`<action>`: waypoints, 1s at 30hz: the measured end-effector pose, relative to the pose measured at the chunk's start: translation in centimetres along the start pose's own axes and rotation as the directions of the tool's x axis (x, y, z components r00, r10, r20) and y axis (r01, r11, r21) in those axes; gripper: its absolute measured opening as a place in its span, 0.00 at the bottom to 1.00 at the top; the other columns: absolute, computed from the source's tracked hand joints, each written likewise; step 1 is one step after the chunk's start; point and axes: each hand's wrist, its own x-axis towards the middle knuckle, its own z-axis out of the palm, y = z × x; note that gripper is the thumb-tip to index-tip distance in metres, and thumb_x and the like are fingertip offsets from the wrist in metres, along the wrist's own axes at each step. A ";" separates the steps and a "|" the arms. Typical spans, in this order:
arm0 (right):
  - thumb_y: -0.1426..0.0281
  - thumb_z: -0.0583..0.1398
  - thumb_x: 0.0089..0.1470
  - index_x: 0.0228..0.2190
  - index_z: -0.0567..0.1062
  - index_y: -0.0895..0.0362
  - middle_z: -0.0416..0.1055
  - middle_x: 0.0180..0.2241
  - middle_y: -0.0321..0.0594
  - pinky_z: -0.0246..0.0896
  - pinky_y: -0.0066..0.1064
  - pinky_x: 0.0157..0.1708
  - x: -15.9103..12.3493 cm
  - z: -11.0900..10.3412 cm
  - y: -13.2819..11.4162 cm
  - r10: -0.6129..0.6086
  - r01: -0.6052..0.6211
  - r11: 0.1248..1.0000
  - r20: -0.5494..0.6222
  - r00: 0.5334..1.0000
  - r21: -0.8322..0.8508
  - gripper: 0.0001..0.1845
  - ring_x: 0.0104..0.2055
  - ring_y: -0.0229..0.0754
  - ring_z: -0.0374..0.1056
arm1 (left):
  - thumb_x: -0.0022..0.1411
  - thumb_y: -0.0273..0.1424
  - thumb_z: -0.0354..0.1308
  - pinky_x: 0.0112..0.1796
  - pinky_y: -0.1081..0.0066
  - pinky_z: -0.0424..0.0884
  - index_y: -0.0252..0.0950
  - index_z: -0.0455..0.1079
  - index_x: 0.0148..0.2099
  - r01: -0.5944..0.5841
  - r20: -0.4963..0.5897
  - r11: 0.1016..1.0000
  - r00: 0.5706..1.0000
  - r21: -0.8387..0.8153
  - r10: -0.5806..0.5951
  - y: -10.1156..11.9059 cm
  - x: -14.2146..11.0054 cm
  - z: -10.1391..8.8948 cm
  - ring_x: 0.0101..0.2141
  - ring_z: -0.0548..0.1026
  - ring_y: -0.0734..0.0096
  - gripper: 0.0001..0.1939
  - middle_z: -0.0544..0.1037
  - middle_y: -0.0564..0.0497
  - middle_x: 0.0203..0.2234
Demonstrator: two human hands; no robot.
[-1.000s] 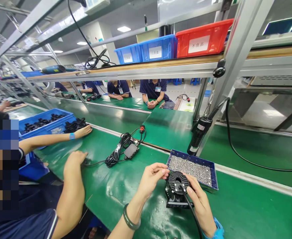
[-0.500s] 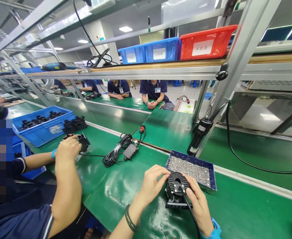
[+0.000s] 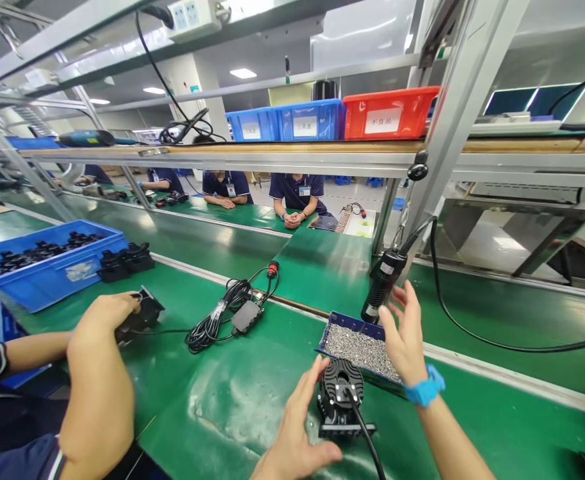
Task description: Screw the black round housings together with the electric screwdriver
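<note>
A round black finned device [image 3: 342, 393] on a flat base, with a thick cable running toward me, stands on the green bench. My left hand [image 3: 297, 427] is spread beside its left side, fingertips at the top edge; whether they touch it I cannot tell. Raised and open, my right hand [image 3: 405, 333] is close to a black electric screwdriver [image 3: 385, 283] hanging on its cord, with a gap still visible between them. Below that hand sits a blue tray [image 3: 328, 341] full of small silver screws [image 3: 357, 347], its right end partly covered.
To my left, a co-worker's hand [image 3: 107, 310] holds a black part [image 3: 145, 313]. A coiled cable [image 3: 217, 317] with a small box lies mid-bench. A blue bin [image 3: 67, 270] of black parts stands far left. Overhead, a shelf [image 3: 272, 152] carries blue bins and a red bin [image 3: 390, 113].
My right hand has left the device and risen toward the electric screwdriver, opening. My left fingers have loosened and spread beside the device. The view has shifted slightly.
</note>
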 end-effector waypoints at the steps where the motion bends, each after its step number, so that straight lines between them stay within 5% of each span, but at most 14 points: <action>1: 0.53 0.56 0.59 0.66 0.49 0.57 0.61 0.60 0.56 0.60 0.53 0.58 1.8 0.0 -0.3 -0.009 0.008 1.000 0.054 0.998 0.004 0.41 0.59 0.54 0.62 | 0.49 0.62 0.62 0.64 0.44 0.56 0.47 0.43 0.73 0.007 0.000 1.000 1.000 0.019 -0.007 -0.1 -0.1 0.5 0.65 0.58 0.42 0.57 0.57 0.42 0.68; 4: 0.55 0.62 0.52 0.58 0.64 0.57 0.74 0.44 0.47 0.66 0.49 0.48 4.9 -0.3 -1.1 -0.016 0.017 1.000 0.132 0.991 -0.007 0.35 0.43 0.51 0.71 | 0.47 0.55 0.69 0.62 0.44 0.59 0.46 0.48 0.70 0.027 -0.021 0.999 0.999 0.034 -0.026 -0.4 0.4 1.8 0.63 0.63 0.43 0.55 0.61 0.41 0.66; 7: 0.57 0.68 0.44 0.45 0.73 0.56 0.73 0.31 0.37 0.68 0.40 0.35 4.6 -1.8 -3.1 0.002 -0.002 1.000 0.106 0.994 0.003 0.28 0.30 0.42 0.67 | 0.48 0.52 0.70 0.57 0.49 0.68 0.44 0.56 0.66 0.014 -0.060 1.000 0.998 -0.011 -0.014 -0.8 1.3 2.3 0.55 0.72 0.47 0.48 0.70 0.42 0.58; 9: 0.60 0.69 0.42 0.44 0.74 0.54 0.71 0.27 0.32 0.67 0.35 0.30 3.6 -3.2 -5.5 0.076 -0.091 0.983 0.098 0.992 0.160 0.26 0.27 0.38 0.66 | 0.46 0.49 0.71 0.55 0.52 0.71 0.42 0.57 0.64 -0.007 -0.059 0.999 0.998 -0.046 0.004 -0.9 1.6 2.2 0.52 0.74 0.50 0.47 0.72 0.43 0.55; 11: 0.63 0.70 0.42 0.46 0.73 0.51 0.72 0.27 0.30 0.69 0.32 0.29 2.6 -4.5 -8.3 0.148 -0.197 0.904 0.155 0.977 0.378 0.27 0.26 0.38 0.68 | 0.46 0.46 0.72 0.54 0.55 0.71 0.42 0.57 0.64 -0.006 -0.035 0.997 0.999 -0.072 0.003 -0.9 1.7 2.0 0.50 0.75 0.52 0.47 0.73 0.44 0.53; 14: 0.62 0.70 0.45 0.45 0.72 0.48 0.74 0.25 0.29 0.67 0.28 0.25 1.9 -5.3 -12.5 0.091 -0.229 0.780 0.256 0.962 0.583 0.24 0.23 0.35 0.68 | 0.48 0.44 0.72 0.51 0.56 0.73 0.41 0.56 0.65 0.026 -0.003 0.995 1.000 -0.099 -0.026 -0.9 1.6 1.7 0.47 0.77 0.56 0.46 0.75 0.44 0.50; 17: 0.48 0.67 0.47 0.40 0.74 0.51 0.69 0.19 0.29 0.59 0.26 0.18 1.9 -4.7 -15.0 -0.025 -0.202 0.675 0.295 0.955 0.710 0.25 0.17 0.33 0.60 | 0.48 0.45 0.71 0.53 0.53 0.71 0.40 0.60 0.62 0.018 -0.016 0.996 1.000 -0.087 -0.019 -0.9 1.5 1.6 0.48 0.76 0.54 0.42 0.74 0.43 0.51; 22: 0.31 0.52 0.46 0.37 0.76 0.57 0.69 0.16 0.34 0.55 0.27 0.13 1.7 -2.8 -15.6 -0.091 -0.227 0.658 0.374 0.923 0.719 0.42 0.15 0.36 0.60 | 0.48 0.42 0.72 0.57 0.50 0.67 0.41 0.64 0.58 -0.009 -0.014 0.995 1.000 -0.098 0.007 -0.6 1.8 1.5 0.52 0.74 0.52 0.37 0.73 0.44 0.52; 30: 0.32 0.52 0.47 0.35 0.75 0.57 0.68 0.18 0.33 0.55 0.25 0.11 0.5 -1.8 -15.2 -0.120 -0.296 0.669 0.492 0.862 0.682 0.41 0.14 0.34 0.60 | 0.49 0.48 0.69 0.54 0.52 0.70 0.41 0.63 0.57 -0.075 -0.078 0.990 0.995 -0.122 0.065 -1.6 1.7 2.2 0.55 0.72 0.50 0.36 0.72 0.42 0.55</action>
